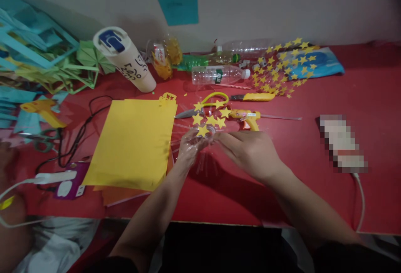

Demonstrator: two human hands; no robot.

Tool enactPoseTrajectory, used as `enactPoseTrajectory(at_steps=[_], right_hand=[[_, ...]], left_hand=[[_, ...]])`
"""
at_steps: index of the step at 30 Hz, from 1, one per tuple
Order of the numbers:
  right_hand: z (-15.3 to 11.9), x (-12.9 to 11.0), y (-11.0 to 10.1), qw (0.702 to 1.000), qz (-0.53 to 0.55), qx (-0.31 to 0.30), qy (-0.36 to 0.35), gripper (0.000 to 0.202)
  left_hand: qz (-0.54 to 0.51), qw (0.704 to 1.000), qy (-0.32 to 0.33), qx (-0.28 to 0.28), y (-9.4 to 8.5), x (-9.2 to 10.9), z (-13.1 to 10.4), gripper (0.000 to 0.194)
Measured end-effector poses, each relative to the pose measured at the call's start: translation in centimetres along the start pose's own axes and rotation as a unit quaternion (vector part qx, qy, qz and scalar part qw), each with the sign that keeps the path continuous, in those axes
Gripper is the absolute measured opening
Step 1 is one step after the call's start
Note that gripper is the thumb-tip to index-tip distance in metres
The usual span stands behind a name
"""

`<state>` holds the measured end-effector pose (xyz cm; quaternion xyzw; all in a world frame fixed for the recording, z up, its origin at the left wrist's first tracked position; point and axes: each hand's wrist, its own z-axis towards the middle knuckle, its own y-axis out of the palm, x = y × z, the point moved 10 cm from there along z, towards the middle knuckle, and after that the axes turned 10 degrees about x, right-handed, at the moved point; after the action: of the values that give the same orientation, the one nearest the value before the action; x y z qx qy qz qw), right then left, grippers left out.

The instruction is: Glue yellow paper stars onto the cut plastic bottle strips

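Note:
Near the middle of the red table, my left hand [189,146] is closed around the base of a clear plastic piece with thin strips fanning out. Several yellow stars [211,120] sit on the strips above the fingers. My right hand [250,151] has its fingers pinched together at the right side of this plastic piece; what lies between the fingertips is too small to make out. Behind the hands are yellow-handled scissors [216,96] and a yellow glue gun [250,116]. Yellow paper sheets [134,139] lie left of my left hand.
A white tumbler [134,64], a plastic bottle [206,75], a yellow cutter [258,97] and a star-covered plastic piece [275,74] stand or lie behind. A phone [341,143] with a cable is at the right. Another person's arm [14,218] shows at far left.

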<state>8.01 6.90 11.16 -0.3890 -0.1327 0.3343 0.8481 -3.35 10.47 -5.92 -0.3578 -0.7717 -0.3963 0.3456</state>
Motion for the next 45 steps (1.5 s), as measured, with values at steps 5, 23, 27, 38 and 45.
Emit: enactPoseTrajectory(at_steps=[5, 23, 27, 38, 45], right_hand=[[0.1, -0.5, -0.1, 0.999, -0.047, 0.018, -0.017, 0.028], [0.2, -0.8, -0.8, 0.999, -0.030, 0.043, 0.011, 0.024], [0.2, -1.1, -1.0, 0.998, -0.002, 0.054, 0.018, 0.019], [0.8, -1.6, -4.5, 0.989, 0.073, 0.129, 0.015, 0.011], [0.9, -1.0, -5.3, 0.980, 0.074, 0.180, 0.036, 0.008]], left_hand=[[0.022, 0.996, 0.015, -0.089, 1.5, 0.1, -0.6, 0.050], [0.003, 0.999, 0.023, -0.045, 0.9, 1.0, -0.6, 0.049], [-0.022, 0.999, 0.025, -0.018, 0.5, 1.3, -0.4, 0.055], [-0.034, 0.999, 0.019, -0.001, 0.8, 2.0, -1.1, 0.058], [-0.010, 0.999, 0.045, -0.011, 1.1, 2.4, -1.1, 0.037]])
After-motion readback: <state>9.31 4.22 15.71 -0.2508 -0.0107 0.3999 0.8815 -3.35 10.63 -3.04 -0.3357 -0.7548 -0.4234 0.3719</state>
